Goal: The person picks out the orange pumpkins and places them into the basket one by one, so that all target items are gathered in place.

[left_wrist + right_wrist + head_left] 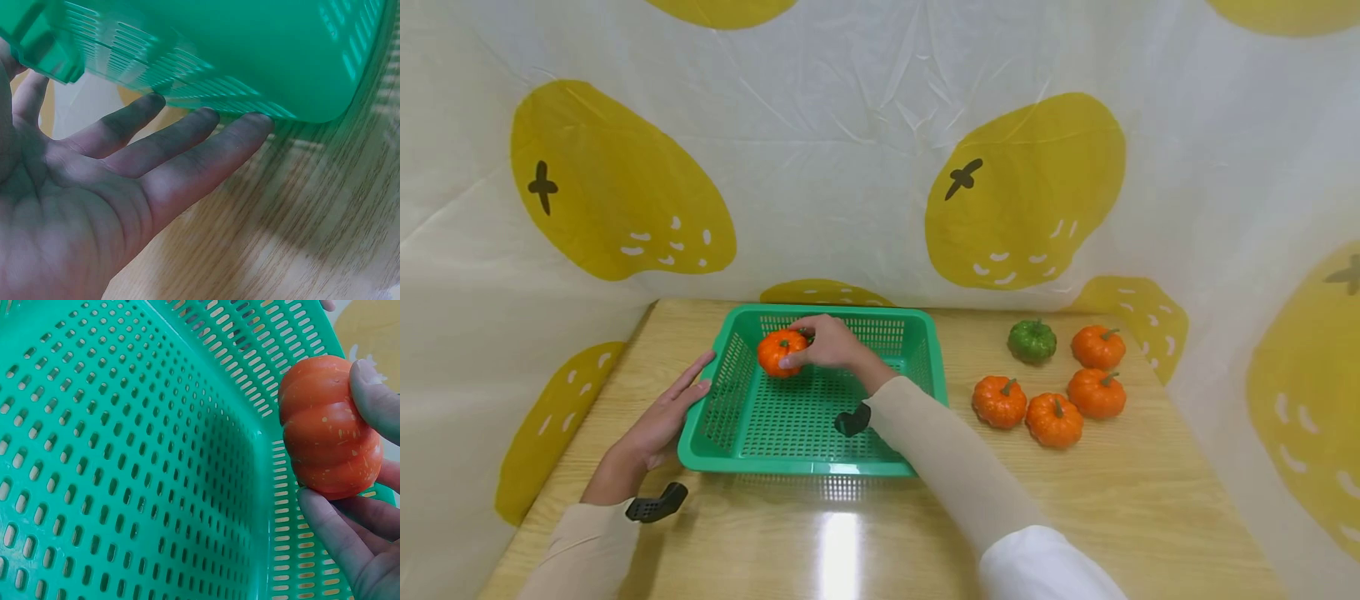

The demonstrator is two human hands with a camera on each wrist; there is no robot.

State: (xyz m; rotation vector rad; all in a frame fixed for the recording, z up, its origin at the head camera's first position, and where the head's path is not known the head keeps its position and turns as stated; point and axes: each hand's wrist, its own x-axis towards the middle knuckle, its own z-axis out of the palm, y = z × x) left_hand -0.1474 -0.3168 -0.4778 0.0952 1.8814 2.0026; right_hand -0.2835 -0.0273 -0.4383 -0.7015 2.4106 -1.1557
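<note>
One orange pumpkin (778, 354) gripped inside the green basket (797, 468)

Largest first: patterned sheet (850, 167) hangs behind and beside the wooden table (1097, 508), probably to screen off the background. Basket sits on the table left of centre, with its open top up.

Left hand (662, 421): fingers mostly straight against the outside of the basket's left wall, not clenched. Likely steadies it.

Right hand (831, 342): grasping the held pumpkin, thumb on one side, fingers on the other. Looks right for a round, ribbed body. Pumpkin is in the far-left part of the basket, near the walls; that leaves the rest of the floor free. Can't tell if the floor takes its weight.

Right of basket: four orange pumpkins (1055, 421) and a green pumpkin (1032, 342) loosely grouped on the table, likely there to be within right-hand reach. Green one is far left in the group, stem up.

Smallest: black device (657, 502) at left wrist, matching unit (853, 420) at right.
</note>
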